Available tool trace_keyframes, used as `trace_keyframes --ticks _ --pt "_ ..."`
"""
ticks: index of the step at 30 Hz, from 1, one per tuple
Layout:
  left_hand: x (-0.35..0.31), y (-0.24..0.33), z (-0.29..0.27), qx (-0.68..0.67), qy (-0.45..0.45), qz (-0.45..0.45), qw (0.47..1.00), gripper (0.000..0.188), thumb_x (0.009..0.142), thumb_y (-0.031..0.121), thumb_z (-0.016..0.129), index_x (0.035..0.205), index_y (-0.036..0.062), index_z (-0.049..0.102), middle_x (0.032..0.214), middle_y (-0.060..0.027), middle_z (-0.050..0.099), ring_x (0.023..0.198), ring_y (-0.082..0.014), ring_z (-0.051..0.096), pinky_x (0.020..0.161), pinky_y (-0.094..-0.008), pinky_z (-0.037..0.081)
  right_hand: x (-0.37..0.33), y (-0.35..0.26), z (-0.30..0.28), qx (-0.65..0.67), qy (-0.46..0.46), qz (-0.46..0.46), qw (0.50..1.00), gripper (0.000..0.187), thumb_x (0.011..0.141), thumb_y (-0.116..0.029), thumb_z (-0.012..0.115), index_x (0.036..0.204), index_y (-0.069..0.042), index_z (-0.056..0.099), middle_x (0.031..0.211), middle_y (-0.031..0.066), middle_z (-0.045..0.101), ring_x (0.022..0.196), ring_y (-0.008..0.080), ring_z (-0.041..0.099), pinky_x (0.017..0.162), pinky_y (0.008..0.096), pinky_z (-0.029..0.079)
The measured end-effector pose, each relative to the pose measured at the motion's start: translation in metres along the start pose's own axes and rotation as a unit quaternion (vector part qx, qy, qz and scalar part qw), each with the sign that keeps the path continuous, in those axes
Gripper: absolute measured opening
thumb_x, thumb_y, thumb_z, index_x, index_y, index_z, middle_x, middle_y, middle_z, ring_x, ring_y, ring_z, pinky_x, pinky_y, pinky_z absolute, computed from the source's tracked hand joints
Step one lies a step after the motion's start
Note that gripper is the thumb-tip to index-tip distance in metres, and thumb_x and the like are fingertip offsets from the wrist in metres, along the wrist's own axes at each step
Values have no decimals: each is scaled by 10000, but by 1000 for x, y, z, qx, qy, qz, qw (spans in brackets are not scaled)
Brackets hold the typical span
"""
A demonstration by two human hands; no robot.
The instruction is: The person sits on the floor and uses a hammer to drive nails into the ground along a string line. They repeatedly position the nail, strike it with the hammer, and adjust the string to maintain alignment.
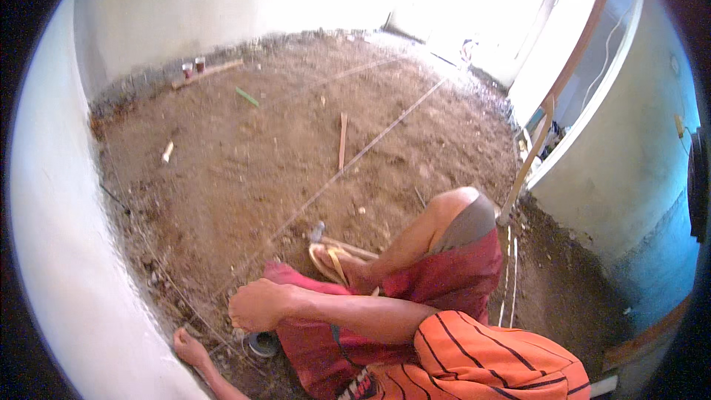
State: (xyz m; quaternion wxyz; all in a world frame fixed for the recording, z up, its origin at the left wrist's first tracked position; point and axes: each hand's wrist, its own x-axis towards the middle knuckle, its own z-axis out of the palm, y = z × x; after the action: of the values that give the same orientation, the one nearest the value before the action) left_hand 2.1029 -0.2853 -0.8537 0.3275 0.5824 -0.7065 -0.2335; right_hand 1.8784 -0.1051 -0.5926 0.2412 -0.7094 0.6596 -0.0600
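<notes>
My right hand (255,308) is closed, its knuckles up and fingers curled under, above the dirt by my bent knee. What it grips, if anything, is hidden. Low at the left, close to the white wall, my left hand (192,347) is also closed, and I cannot make out anything in it. A pale string (355,157) stretches across the floor from the far right toward my right hand; its near end fades out before the hand. Just below that hand lies a round dark thing (264,344), partly covered by my red shorts. A hammer (317,232) rests beside my sandalled foot.
Loose brown soil (222,148) covers the floor. A wooden strip (343,141) lies mid-floor, a green piece (247,96) farther left. Two dark red cups (187,70) stand by a plank (209,72) along the far wall. A wooden door frame (552,96) rises at the right.
</notes>
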Motion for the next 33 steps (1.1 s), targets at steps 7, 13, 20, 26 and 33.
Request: trace_keyframes --ticks 7,13,20,26,33 --pt "2 -1 11 30 19 -11 999 327 884 240 506 952 -58 623 925 -220 637 860 -367 599 808 -394 460 9 14 68 79 -32 31 996 239 803 -257 517 770 -53 638 774 166 644 758 381 625 640 489 498" --pt "16 -31 37 37 44 -35 998 308 893 206 499 996 -66 601 964 -229 628 878 -357 601 811 -395 460 19 50 129 131 -50 67 988 239 834 -272 506 769 -75 626 789 153 646 768 372 627 670 500 488" --pt "24 4 29 -94 22 -167 981 313 911 202 482 1030 -69 584 1010 -229 620 912 -365 594 825 -396 461 11 41 148 106 -19 119 987 216 854 -258 490 821 -69 589 763 183 633 745 373 628 653 497 487" --pt "19 14 43 3 62 -77 995 345 927 227 455 1070 -62 577 1049 -224 613 985 -365 581 868 -384 447 10 58 156 141 5 123 982 201 855 -237 481 817 -55 559 743 189 628 721 379 624 639 494 486" --pt "25 -36 60 51 59 -45 996 298 889 167 472 1041 -55 602 1029 -216 619 986 -347 577 885 -397 438 21 61 157 134 -49 147 979 184 853 -219 474 819 -66 571 771 178 634 743 371 627 662 488 492"
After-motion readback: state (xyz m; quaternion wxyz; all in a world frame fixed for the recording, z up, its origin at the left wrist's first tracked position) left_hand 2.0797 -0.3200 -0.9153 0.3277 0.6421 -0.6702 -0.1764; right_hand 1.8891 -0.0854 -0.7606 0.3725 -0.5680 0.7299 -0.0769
